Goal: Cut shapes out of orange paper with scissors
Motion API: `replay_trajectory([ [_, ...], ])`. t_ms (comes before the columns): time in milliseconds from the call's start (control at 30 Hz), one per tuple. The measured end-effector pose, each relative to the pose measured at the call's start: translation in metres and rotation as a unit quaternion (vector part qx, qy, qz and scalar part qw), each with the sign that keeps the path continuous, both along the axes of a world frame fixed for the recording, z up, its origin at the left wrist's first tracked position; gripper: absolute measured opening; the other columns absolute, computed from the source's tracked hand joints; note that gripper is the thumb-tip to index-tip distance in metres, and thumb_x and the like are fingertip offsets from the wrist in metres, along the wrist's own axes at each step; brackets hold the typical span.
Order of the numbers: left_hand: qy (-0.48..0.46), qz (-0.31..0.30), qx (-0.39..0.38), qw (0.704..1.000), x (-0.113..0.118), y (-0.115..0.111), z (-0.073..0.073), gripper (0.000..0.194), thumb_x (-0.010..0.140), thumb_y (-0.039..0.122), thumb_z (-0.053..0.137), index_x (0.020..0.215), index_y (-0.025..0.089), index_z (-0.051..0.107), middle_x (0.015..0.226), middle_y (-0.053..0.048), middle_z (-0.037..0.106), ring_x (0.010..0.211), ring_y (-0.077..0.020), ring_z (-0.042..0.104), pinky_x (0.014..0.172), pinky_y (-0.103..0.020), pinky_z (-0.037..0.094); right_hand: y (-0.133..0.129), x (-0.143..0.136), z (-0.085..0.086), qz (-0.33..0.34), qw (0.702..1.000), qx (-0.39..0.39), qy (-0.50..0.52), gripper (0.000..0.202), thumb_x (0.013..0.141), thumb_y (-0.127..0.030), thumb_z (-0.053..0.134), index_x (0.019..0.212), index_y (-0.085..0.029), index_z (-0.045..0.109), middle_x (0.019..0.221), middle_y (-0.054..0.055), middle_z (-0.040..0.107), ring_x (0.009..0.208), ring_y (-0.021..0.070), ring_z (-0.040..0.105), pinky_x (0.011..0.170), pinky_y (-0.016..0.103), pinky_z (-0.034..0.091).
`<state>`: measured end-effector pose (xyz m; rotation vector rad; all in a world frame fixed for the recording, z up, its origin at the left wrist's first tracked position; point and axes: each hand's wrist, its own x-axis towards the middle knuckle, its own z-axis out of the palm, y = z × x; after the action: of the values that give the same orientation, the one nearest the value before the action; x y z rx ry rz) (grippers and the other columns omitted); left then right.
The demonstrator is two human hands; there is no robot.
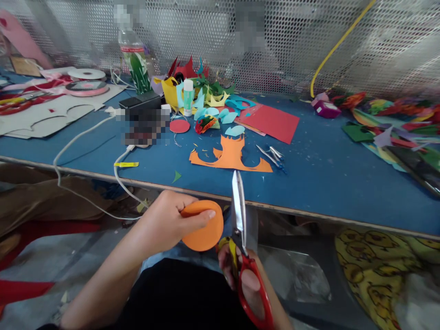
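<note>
My left hand (172, 222) pinches an orange paper circle (203, 234), its thumb lying across the face of the paper. To the right of it, my right hand (228, 266) grips a pair of scissors (238, 213) by the red and yellow handles. The scissor blades point up and away from me, nearly together, and stand apart from the circle. On the table edge ahead lies an orange paper offcut (231, 156) with rounded notches cut from it. A drawing compass (271, 156) rests just right of that offcut.
The blue table (319, 183) carries colored paper scraps (215, 98), a glue stick (188, 97), red paper sheets (275, 123), a bottle (135, 64) and a phone (146, 130) on a white cable. More scraps (388, 123) lie at right. A perforated metal panel (206, 41) stands behind.
</note>
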<state>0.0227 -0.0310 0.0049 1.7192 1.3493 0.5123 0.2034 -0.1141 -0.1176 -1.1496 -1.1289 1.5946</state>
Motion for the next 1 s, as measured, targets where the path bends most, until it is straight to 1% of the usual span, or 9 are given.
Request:
replay_trajectory([
  [167, 0.042, -0.117, -0.056, 0.991, 0.004, -0.002, -0.006, 0.042, 0.079, 0.039, 0.057, 0.051, 0.018, 0.034, 0.051, 0.006, 0.026, 0.049, -0.0076, 0.024, 0.039, -0.021, 0.015, 0.007, -0.008, 0.02, -0.022, 0.999, -0.017, 0.03, 0.048, 0.078, -0.066, 0.056, 0.076, -0.018, 0.053, 0.047, -0.004, 0.046, 0.042, 0.0083, 0.042, 0.044, 0.022, 0.034],
  [300, 0.041, -0.138, -0.046, 0.989, 0.005, 0.001, -0.011, 0.044, 0.08, 0.041, 0.058, 0.05, 0.017, 0.036, 0.051, 0.006, 0.025, 0.049, -0.0074, 0.023, 0.04, -0.021, 0.015, 0.015, -0.016, 0.033, -0.039, 0.998, -0.027, 0.044, 0.045, 0.079, -0.062, 0.058, 0.071, -0.019, 0.049, 0.043, -0.005, 0.046, 0.038, 0.0081, 0.043, 0.041, 0.021, 0.035],
  [367, 0.01, -0.129, -0.042, 0.991, 0.005, 0.001, -0.014, 0.037, 0.081, 0.039, 0.058, 0.053, 0.016, 0.047, 0.052, 0.006, 0.032, 0.05, -0.0078, 0.029, 0.042, -0.02, 0.02, 0.017, -0.018, 0.036, -0.066, 0.996, -0.025, 0.047, 0.044, 0.077, -0.061, 0.06, 0.071, -0.019, 0.048, 0.043, -0.005, 0.046, 0.037, 0.008, 0.043, 0.041, 0.021, 0.035],
  [467, -0.094, -0.092, -0.082, 0.988, 0.009, -0.006, -0.023, 0.025, 0.083, 0.037, 0.058, 0.074, 0.015, 0.067, 0.062, 0.002, 0.054, 0.056, -0.0099, 0.044, 0.051, -0.02, 0.035, 0.019, -0.019, 0.037, -0.125, 0.991, -0.015, 0.042, 0.043, 0.076, -0.06, 0.061, 0.069, -0.021, 0.044, 0.043, -0.006, 0.048, 0.038, 0.0083, 0.044, 0.042, 0.021, 0.038],
  [533, -0.174, -0.053, -0.118, 0.976, 0.015, -0.015, -0.033, 0.03, 0.085, 0.042, 0.059, 0.083, 0.014, 0.069, 0.07, -0.002, 0.063, 0.06, -0.0113, 0.051, 0.056, -0.021, 0.042, 0.021, -0.02, 0.038, -0.163, 0.986, -0.009, 0.036, 0.043, 0.074, -0.061, 0.061, 0.069, -0.022, 0.043, 0.042, -0.005, 0.048, 0.038, 0.0093, 0.045, 0.041, 0.022, 0.038],
  [600, -0.222, 0.005, -0.124, 0.967, 0.023, -0.025, -0.043, 0.034, 0.086, 0.045, 0.058, 0.083, 0.012, 0.068, 0.066, -0.003, 0.064, 0.056, -0.0113, 0.051, 0.052, -0.021, 0.041, 0.022, -0.02, 0.039, -0.187, 0.982, -0.005, 0.031, 0.043, 0.073, -0.062, 0.061, 0.071, -0.022, 0.045, 0.042, -0.005, 0.048, 0.037, 0.0103, 0.045, 0.039, 0.023, 0.037],
  [700, -0.262, 0.05, -0.086, 0.96, 0.031, -0.035, -0.052, 0.037, 0.089, 0.044, 0.055, 0.072, 0.013, 0.065, 0.061, -0.002, 0.063, 0.054, -0.011, 0.053, 0.052, -0.021, 0.043, 0.021, -0.021, 0.039, -0.194, 0.981, 0.003, 0.028, 0.041, 0.074, -0.061, 0.061, 0.071, -0.022, 0.046, 0.044, -0.005, 0.048, 0.038, 0.011, 0.045, 0.039, 0.023, 0.037],
  [833, -0.269, -0.001, -0.051, 0.962, 0.032, -0.036, -0.05, 0.036, 0.092, 0.038, 0.05, 0.068, 0.015, 0.063, 0.06, -0.003, 0.064, 0.057, -0.0131, 0.059, 0.057, -0.023, 0.048, 0.016, -0.02, 0.037, -0.171, 0.984, 0.02, 0.037, 0.038, 0.079, -0.057, 0.06, 0.069, -0.023, 0.046, 0.047, -0.003, 0.05, 0.042, 0.0124, 0.049, 0.043, 0.025, 0.039],
  [1000, -0.156, 0.055, 0.148, 0.975, 0.024, -0.032, -0.046, 0.038, 0.091, 0.032, 0.052, 0.056, 0.016, 0.054, 0.05, 0.002, 0.05, 0.047, -0.0082, 0.042, 0.046, -0.02, 0.036, 0.005, -0.01, 0.016, -0.096, 0.99, 0.065, 0.077, 0.062, 0.075, -0.082, 0.037, 0.079, -0.022, 0.054, 0.064, 0.0, 0.051, 0.047, 0.0115, 0.044, 0.045, 0.027, 0.037],
])
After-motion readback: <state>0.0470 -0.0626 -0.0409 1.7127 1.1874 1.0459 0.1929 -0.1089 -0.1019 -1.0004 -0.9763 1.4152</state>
